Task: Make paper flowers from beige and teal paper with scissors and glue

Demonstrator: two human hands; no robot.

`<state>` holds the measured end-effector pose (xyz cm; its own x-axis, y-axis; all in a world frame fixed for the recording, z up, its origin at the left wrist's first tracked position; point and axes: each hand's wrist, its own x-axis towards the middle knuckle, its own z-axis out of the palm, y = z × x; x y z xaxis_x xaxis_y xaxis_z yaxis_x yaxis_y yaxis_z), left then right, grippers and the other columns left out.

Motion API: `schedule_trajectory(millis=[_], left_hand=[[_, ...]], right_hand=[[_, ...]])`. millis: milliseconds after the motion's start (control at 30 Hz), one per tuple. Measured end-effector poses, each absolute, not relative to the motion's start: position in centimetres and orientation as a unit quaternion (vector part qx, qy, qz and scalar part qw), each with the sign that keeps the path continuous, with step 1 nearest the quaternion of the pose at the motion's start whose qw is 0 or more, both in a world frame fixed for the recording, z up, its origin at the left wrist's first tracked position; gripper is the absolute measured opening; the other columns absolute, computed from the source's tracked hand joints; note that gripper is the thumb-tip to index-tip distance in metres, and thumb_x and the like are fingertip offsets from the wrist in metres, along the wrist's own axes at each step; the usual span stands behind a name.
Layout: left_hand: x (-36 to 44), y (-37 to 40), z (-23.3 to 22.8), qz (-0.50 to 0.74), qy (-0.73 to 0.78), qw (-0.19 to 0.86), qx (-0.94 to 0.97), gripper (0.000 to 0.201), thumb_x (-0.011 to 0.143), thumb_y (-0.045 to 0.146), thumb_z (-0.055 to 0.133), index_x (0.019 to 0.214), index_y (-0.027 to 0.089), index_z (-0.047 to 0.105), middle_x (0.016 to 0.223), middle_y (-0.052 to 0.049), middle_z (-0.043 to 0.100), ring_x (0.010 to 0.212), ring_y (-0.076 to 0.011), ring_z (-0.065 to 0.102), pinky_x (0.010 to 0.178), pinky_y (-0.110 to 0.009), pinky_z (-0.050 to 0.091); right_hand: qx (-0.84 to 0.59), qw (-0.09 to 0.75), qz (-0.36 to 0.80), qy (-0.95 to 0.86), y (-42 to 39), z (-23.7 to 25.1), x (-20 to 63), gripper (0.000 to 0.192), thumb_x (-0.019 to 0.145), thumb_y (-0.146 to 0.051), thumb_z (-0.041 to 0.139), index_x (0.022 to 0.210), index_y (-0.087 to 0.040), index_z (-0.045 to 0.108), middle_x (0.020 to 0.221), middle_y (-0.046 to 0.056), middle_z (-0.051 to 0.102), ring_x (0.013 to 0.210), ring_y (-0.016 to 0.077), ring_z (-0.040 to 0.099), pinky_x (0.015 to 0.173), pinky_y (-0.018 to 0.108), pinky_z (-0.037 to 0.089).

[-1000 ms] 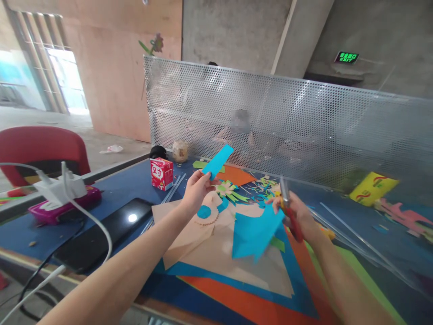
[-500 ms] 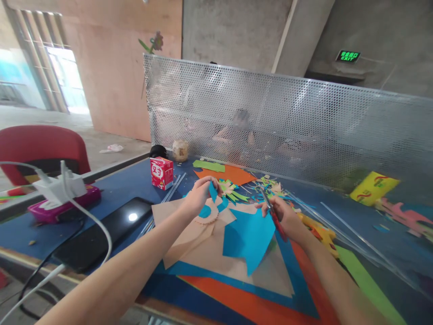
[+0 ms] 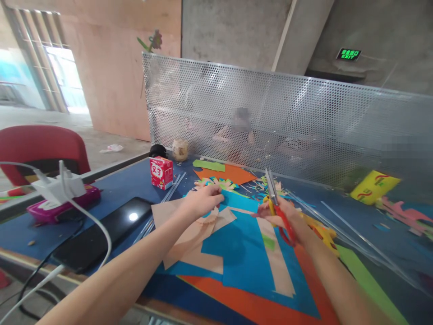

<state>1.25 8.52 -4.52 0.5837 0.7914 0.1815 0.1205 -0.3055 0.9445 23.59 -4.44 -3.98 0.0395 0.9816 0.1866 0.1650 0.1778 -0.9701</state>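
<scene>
My left hand (image 3: 204,198) is closed over the blue paper (image 3: 238,201) at its upper left, fingertips pinched together. My right hand (image 3: 282,214) is wrapped round the red and yellow handles of a pair of scissors (image 3: 272,189). Their blades point up and away, and they look slightly parted. The right fingertips are near the blue paper's right edge. A large blue sheet (image 3: 245,250) lies below both hands, over beige paper (image 3: 182,225). Under the left hand a scalloped beige paper ring (image 3: 209,218) is partly hidden. Behind that hand are fringed paper pieces (image 3: 226,184).
A phone (image 3: 111,230) and a purple power strip with chargers (image 3: 64,201) lie left. A red carton (image 3: 161,173) stands near clear sticks. Paper scraps and an orange sheet (image 3: 226,174) lie at the back, before a perforated metal screen (image 3: 287,122). A yellow packet (image 3: 375,187) lies right.
My left hand has lowered onto the paper; the small blue piece it held up no longer shows. The blue sheet has dropped flatter from my right fingers, and the scissors have turned more upright.
</scene>
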Motion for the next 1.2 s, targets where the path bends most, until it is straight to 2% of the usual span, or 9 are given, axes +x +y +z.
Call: schedule_trajectory(millis=[100,233,333,467,667,800,933,1100,1200], left_hand=[[1.4,8.4,-4.5,0.336,0.303,0.495,0.742,0.005,0.063,0.022,0.06,0.06,0.019,0.058,0.047,0.003,0.055,0.045,-0.0123,0.051,0.044,-0.02,0.037],[1.5,8.2,-4.3,0.343,0.28,0.494,0.748,0.007,0.062,0.024,0.067,0.062,0.02,0.061,0.049,0.003,0.056,0.047,-0.0121,0.052,0.044,-0.02,0.037],[1.6,7.8,-4.1,0.362,0.252,0.507,0.741,0.011,0.062,0.026,0.069,0.067,0.019,0.063,0.053,0.002,0.058,0.048,-0.0117,0.052,0.044,-0.02,0.038],[2.1,7.3,-3.5,0.412,0.21,0.548,0.697,0.019,0.066,0.028,0.069,0.078,0.016,0.061,0.054,0.002,0.057,0.048,-0.011,0.052,0.045,-0.021,0.04],[2.0,7.1,-3.0,0.388,0.207,0.551,0.709,0.016,0.069,0.027,0.065,0.076,0.016,0.056,0.054,0.001,0.058,0.048,-0.0103,0.052,0.044,-0.021,0.04],[1.2,7.5,-3.1,0.329,0.197,0.511,0.769,0.01,0.07,0.024,0.061,0.076,0.017,0.056,0.06,0.0,0.06,0.055,-0.0123,0.057,0.047,-0.021,0.04],[0.5,7.1,-2.8,0.277,0.176,0.465,0.822,0.009,0.061,0.024,0.07,0.061,0.019,0.062,0.056,0.001,0.062,0.053,-0.0129,0.055,0.047,-0.02,0.035],[0.7,5.4,-2.0,0.235,0.124,0.379,0.886,0.014,0.075,0.031,0.059,0.074,0.024,0.07,0.069,0.0,0.068,0.062,-0.0144,0.058,0.054,-0.021,0.039],[0.9,5.2,-2.2,0.208,0.124,0.368,0.898,0.015,0.076,0.029,0.058,0.073,0.024,0.071,0.07,0.0,0.069,0.061,-0.014,0.057,0.055,-0.021,0.039]], right_hand=[[-0.527,0.522,0.39,-0.546,-3.8,-4.6,22.5,0.036,0.062,-0.037,0.072,0.076,-0.023,0.042,0.08,0.0,0.06,0.07,0.0221,0.067,0.063,0.039,0.054],[-0.554,0.534,0.354,-0.532,-3.7,-4.4,22.0,0.039,0.06,-0.034,0.076,0.078,-0.022,0.043,0.076,-0.003,0.055,0.053,0.0116,0.059,0.055,0.03,0.052],[-0.564,0.526,0.324,-0.548,-4.0,-4.1,21.9,0.04,0.056,-0.03,0.079,0.076,-0.021,0.045,0.07,-0.005,0.054,0.055,0.0102,0.054,0.055,0.026,0.048],[-0.551,0.52,0.322,-0.568,-4.5,-3.9,21.2,0.035,0.062,-0.031,0.076,0.074,-0.021,0.045,0.067,-0.007,0.052,0.056,0.0084,0.05,0.055,0.023,0.044],[-0.553,0.541,0.326,-0.543,-4.6,-3.8,20.5,0.037,0.06,-0.033,0.077,0.077,-0.021,0.046,0.069,-0.006,0.053,0.058,0.0089,0.051,0.054,0.022,0.042],[-0.593,0.564,0.265,-0.51,-4.3,-3.6,21.1,0.041,0.056,-0.039,0.077,0.077,-0.022,0.046,0.07,-0.004,0.056,0.05,0.0106,0.052,0.049,0.026,0.045],[-0.612,0.573,0.225,-0.495,-4.1,-3.2,21.5,0.042,0.055,-0.041,0.075,0.075,-0.022,0.044,0.06,-0.005,0.052,0.048,0.0118,0.052,0.049,0.028,0.046],[-0.584,0.556,0.231,-0.544,-5.0,-2.9,20.7,0.034,0.059,-0.034,0.074,0.074,-0.024,0.045,0.065,-0.004,0.054,0.056,0.0125,0.053,0.052,0.026,0.045],[-0.576,0.55,0.246,-0.552,-5.3,-2.9,20.1,0.032,0.064,-0.035,0.072,0.076,-0.024,0.044,0.071,-0.003,0.056,0.062,0.0139,0.055,0.054,0.026,0.045]])
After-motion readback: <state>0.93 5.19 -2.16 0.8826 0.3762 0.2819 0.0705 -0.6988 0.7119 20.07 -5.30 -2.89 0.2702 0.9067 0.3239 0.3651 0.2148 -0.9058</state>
